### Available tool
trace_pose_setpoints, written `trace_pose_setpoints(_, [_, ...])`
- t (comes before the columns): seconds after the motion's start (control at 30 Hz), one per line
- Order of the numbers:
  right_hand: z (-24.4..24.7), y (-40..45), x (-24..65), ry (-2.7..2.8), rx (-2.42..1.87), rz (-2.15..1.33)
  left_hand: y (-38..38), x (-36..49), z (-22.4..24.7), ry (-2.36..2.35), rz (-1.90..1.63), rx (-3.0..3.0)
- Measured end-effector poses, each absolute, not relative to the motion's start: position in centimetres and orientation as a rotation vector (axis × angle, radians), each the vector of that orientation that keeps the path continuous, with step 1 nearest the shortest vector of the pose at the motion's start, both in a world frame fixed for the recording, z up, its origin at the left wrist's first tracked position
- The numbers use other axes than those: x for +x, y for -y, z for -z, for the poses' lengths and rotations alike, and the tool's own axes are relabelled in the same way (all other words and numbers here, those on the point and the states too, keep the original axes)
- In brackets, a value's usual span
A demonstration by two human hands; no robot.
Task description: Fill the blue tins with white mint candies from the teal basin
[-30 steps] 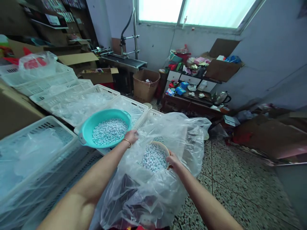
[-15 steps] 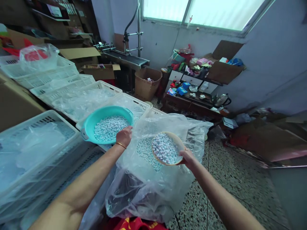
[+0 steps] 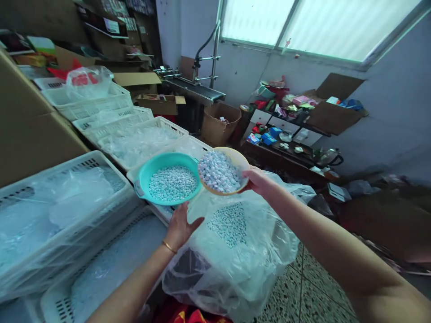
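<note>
Item: pale yellow bowl (image 3: 239,158), round and shallow, heaped with small whitish-blue pieces (image 3: 218,172); I see it at the right hand's fingers, far from the left, just right of the turquoise basin (image 3: 144,177). Right hand (image 3: 256,179): clamped on the bowl's right rim, arm extended from the near right. Left hand (image 3: 180,224): thumb and fingers spread, by the basin's near rim; contact I cannot tell. Basin: round, handled, holding similar pieces. Plastic bag (image 3: 215,278): translucent, crinkled.

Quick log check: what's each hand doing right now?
Left hand: open, holding nothing, beside the teal basin.
Right hand: closed on the rim of a bowl of small pale pieces.
</note>
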State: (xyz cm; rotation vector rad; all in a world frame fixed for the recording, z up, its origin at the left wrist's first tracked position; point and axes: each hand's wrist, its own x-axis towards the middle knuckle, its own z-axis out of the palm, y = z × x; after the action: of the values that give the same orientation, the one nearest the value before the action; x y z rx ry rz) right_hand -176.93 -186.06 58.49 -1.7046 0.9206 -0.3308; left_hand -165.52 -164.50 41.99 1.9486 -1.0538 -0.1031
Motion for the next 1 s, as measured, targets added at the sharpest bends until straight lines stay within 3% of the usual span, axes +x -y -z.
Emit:
trace_pose_setpoints(0.2, [-55.8, 183.7, -162.9, -0.929, -2.453, 0.579, 162.2, -166.7, -39.4, 0.922, 0.558, 1.887])
trace_pose_setpoints(0.33, [-52.0, 181.5, -157.7, -0.685, -3.119, 0.663, 162.0, -166.5, -40.3, 0.849, 0.598, 1.816])
trace_pose_setpoints(0.47, [-50.8, 180.8, -156.6, -0.366, -3.401, 0.592, 161.4, -166.4, -40.9, 0.783, 0.622, 1.772])
trace_pose_setpoints(0.63, [-54.2, 180.7, -156.5, -0.205, -3.446, 0.808, 161.9, -166.6, -40.3, 0.713, 0.698, 1.669])
trace_pose_setpoints(0.77, [-59.0, 181.4, -159.5, -0.452, -3.26, 1.064, 162.9, -166.4, -40.1, 0.683, 0.704, 1.576])
trace_pose_setpoints(0.9, [-61.0, 183.2, -170.3, -0.834, -2.905, 1.132, 163.7, -165.8, -40.9, 0.611, 0.73, 1.563])
trace_pose_setpoints(1.0, [-58.0, 183.5, -181.1, -0.925, -2.747, 1.003, 164.3, -165.4, -41.8, 0.622, 0.752, 1.51])
